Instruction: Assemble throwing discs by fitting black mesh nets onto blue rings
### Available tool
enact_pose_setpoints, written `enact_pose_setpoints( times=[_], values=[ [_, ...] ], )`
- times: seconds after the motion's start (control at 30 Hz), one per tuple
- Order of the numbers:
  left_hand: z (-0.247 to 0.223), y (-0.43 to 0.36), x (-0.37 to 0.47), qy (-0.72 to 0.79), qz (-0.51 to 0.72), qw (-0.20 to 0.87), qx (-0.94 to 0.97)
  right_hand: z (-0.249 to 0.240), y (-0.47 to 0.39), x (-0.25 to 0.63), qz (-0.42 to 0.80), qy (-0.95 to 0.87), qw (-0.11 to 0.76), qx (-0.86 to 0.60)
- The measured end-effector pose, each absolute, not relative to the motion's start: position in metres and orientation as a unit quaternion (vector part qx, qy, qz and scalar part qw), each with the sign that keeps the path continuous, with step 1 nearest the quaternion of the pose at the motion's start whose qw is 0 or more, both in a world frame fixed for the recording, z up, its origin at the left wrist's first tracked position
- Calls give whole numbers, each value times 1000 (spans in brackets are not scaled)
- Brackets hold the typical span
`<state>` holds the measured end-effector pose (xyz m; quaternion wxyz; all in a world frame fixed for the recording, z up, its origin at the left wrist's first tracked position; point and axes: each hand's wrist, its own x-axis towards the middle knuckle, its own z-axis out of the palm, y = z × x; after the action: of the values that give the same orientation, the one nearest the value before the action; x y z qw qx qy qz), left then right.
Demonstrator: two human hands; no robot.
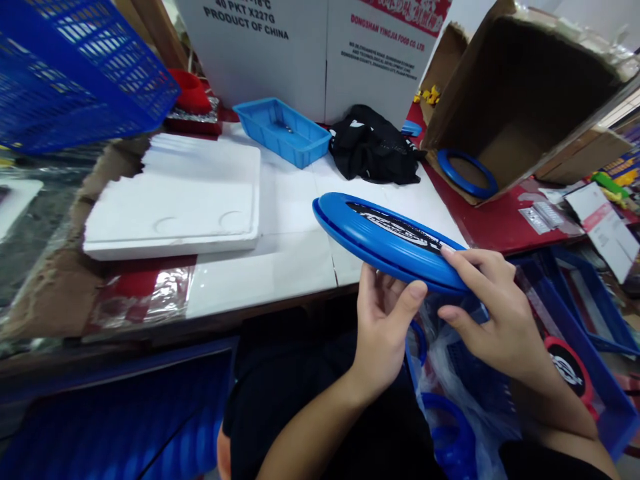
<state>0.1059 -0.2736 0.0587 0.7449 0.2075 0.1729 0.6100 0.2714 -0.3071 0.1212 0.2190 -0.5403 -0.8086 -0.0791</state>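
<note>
A blue flying disc with a black printed fabric centre is held tilted above the front of the table. Its rim looks like two blue rings with a dark gap between them at the left. My left hand grips it from below, fingers underneath and thumb at the near edge. On the right, my right hand holds the rim, its fingertips over the top by the fabric and its thumb lower down. Behind the disc lies a crumpled pile of black fabric with white print.
A light-blue tray with small metal bits stands at the back. White foam slab lies left, below a blue basket. At right, an open carton holds a blue ring. Blue crates stand lower right.
</note>
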Motion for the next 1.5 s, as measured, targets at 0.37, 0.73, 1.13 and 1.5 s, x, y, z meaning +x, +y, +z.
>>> enact_pose_setpoints(
  times=[0.37,0.73,1.13,1.5],
  values=[
    [52,-277,110,157,610,746,217,113,-312,270,-118,-806,219,-537],
    [52,-280,114,174,598,754,206,105,-316,275,-133,-792,250,-541],
    [46,-281,108,189,587,759,211,89,-305,280,-159,-807,266,-502],
    [13,-278,88,359,561,741,85,-2,-311,261,-243,-814,238,-470]
  ],
)
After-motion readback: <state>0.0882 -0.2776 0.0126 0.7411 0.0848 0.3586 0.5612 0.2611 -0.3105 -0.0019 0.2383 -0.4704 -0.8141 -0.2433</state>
